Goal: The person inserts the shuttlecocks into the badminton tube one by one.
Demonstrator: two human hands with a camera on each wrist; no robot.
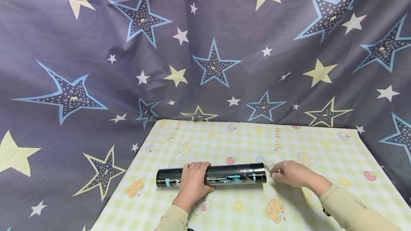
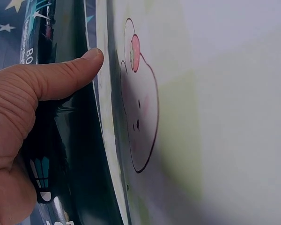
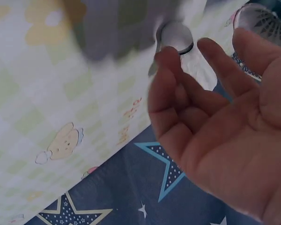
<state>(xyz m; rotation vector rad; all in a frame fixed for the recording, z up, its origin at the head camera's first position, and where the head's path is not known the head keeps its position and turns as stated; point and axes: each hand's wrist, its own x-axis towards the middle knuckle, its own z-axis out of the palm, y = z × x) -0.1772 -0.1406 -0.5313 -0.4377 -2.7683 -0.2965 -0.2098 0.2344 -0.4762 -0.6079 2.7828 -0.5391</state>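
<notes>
A long black shuttlecock tube (image 1: 231, 174) with blue and white print lies on its side across the table. My left hand (image 1: 194, 183) grips it left of its middle; in the left wrist view the thumb (image 2: 68, 77) lies along the black wall. Just off the tube's right end, my right hand (image 1: 290, 174) pinches a white feather shuttlecock (image 1: 269, 163). In the right wrist view, the shuttlecock's pale round cork (image 3: 177, 38) with a dark band shows at the curled fingertips. Feathers are visible inside the tube's open end (image 3: 264, 23).
A pale green checked cloth (image 1: 237, 142) with cartoon prints covers the table. Behind it and along its sides hangs a dark curtain (image 1: 179, 102) patterned with stars.
</notes>
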